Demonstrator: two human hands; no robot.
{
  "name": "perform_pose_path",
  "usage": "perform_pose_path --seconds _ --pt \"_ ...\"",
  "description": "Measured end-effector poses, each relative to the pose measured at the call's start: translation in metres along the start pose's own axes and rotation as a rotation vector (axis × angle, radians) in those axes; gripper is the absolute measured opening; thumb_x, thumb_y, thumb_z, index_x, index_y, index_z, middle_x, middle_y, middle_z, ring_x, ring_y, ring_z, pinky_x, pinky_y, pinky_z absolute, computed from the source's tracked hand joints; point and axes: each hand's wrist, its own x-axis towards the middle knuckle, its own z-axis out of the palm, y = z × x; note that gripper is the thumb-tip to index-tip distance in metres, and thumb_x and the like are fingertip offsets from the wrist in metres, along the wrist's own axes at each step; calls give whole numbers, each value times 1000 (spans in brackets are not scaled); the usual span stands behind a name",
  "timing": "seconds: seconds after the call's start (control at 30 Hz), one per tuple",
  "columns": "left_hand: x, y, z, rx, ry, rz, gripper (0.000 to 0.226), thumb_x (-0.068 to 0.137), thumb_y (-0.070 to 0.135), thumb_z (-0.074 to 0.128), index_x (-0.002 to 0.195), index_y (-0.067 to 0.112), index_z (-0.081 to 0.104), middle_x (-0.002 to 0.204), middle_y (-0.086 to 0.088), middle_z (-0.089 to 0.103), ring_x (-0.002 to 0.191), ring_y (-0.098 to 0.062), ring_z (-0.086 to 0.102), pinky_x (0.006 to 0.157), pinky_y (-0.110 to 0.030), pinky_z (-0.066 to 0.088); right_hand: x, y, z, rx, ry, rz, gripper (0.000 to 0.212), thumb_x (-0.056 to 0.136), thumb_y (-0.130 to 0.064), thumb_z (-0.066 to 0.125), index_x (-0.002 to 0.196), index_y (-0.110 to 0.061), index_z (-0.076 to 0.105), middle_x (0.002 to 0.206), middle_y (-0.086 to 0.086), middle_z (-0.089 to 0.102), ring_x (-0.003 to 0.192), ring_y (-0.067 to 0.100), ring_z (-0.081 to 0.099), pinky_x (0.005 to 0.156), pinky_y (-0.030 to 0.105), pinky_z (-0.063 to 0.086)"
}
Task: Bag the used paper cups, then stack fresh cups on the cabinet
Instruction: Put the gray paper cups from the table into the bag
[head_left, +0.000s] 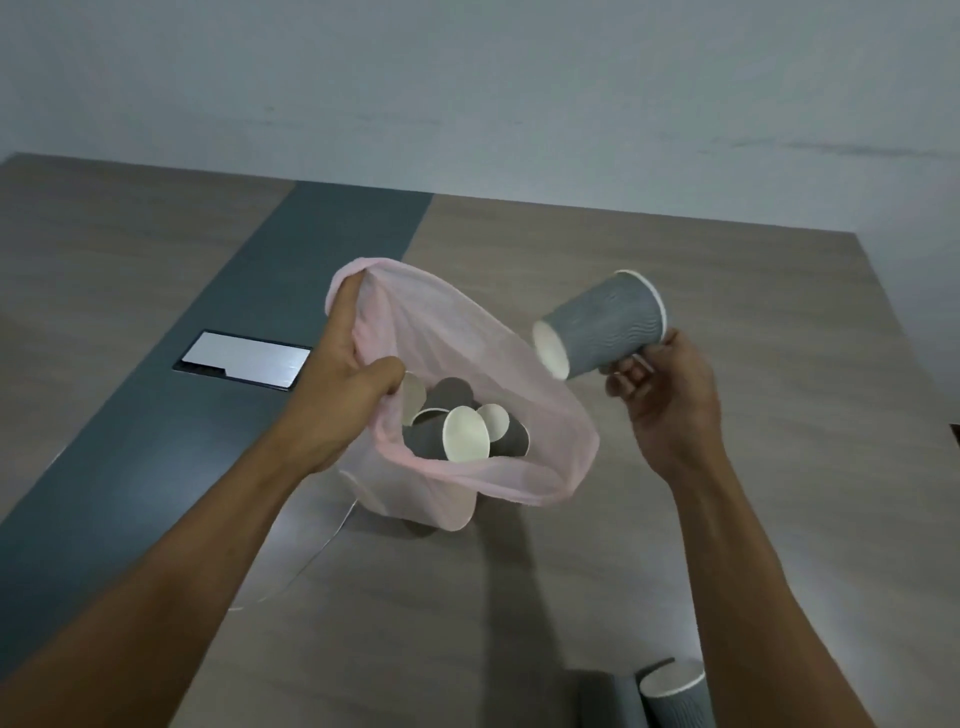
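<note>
— Left hand (343, 400)?
— Clenched on the pink bag (457, 358), grip closed over the near-left part of the rim, thumb curled inside the mouth, fingers outside the film. Holding the mouth wide open above the worktop (675, 545).

— Inside the bag?
— Several used cups (465, 431), grey ribbed outsides and pale insides, lying jumbled at the bottom. Exact count hard to tell (some overlap).

— Bag itself resting or lifted?
— Bottom touching the worktop, upper part pulled up and toward the left by the grip. A thin pale strip (311, 556) trailing from under it across the wood toward the near-left.

— Right hand (670, 395)?
— Grasping one grey cup (602, 325), fingers curled round the side near the rim. Tilted almost sideways, pale base pointing at the bag's mouth, white rim pointing away to the right. Just beside the bag's right edge, above the worktop, not inside.

— Anything else nearby?
— Another grey cup (675, 693) at the lower right edge, pale inside showing, partly cut off. Beside it a dark grey shape, too cropped to identify. A dark band (291, 291) running across the wood-grain worktop on the left, with a silver rectangular plate (244, 358) set into it. Pale wall (467, 93) behind.
</note>
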Motion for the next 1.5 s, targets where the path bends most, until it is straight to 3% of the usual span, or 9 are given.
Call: perform_pose_path --seconds 0.13,0.3,0.47,0.6,0.77,1.07,1.2,1.33,1.5 --pt "-5 5 -4 77 -22 -3 94 71 20 55 150 57 22 118 19 51 106 -26 61 85 -58 58 -34 11 49 -357 -205 39 13 88 2 65 94 -8 71 82 8 75 74 27 69 66 38 56" --pt "-17 9 -14 13 -9 -28 93 71 15 54 150 53 26 120 17 53 106 -19 59 75 -36 57 -46 8 66 -652 -121 6 29 90 -5 70 117 -15 68 112 -8 71 78 15 77 61 24 56" --pt "-32 3 -21 -99 14 -70 91 83 -1 53 154 48 24 133 4 50 110 -15 57 65 -26 55 -74 9 18 -983 22 32 15 89 -4 63 97 -15 72 91 -3 73 73 19 73 62 22 52" --pt "-53 4 -15 -162 30 -53 89 87 -8 48 156 41 22 130 10 49 100 -5 56 51 -13 50 -121 19 -43 -1280 43 224 22 89 -11 68 110 -10 73 101 3 72 96 26 69 78 26 45" --pt "-81 -6 -12 -180 33 -11 91 88 -8 49 160 38 16 148 7 36 117 -21 50 47 -16 51 -202 45 -73 -1446 -29 503 45 90 -29 72 132 -13 62 126 10 64 107 25 63 87 31 48" --pt "-137 -26 -38 -164 -1 -19 93 86 -5 51 160 38 15 137 10 41 79 0 64 64 -38 62 -314 114 -59 -1999 92 410 70 84 -50 68 139 -18 39 131 14 48 117 38 51 89 49 49" --pt "-161 -37 -50 -157 -39 -7 94 85 -4 52 159 40 15 109 24 52 63 -1 66 64 -49 63 -327 123 -48 -1880 139 365 71 85 -40 68 144 -21 34 134 15 47 113 42 52 90 51 48" --pt "-184 -44 -59 -167 -93 37 87 86 -4 52 154 40 21 113 24 52 77 -1 66 62 -40 60 -332 101 -7 -1230 351 125 57 78 -43 69 126 -23 47 120 5 62 104 28 62 87 43 54" --pt "-206 -40 -60 -162 -159 48 89 85 0 54 156 41 18 122 24 53 97 -12 64 65 -32 56 -315 75 69 -897 155 -259 38 87 -33 65 123 -25 55 120 -4 57 111 16 58 91 45 55"
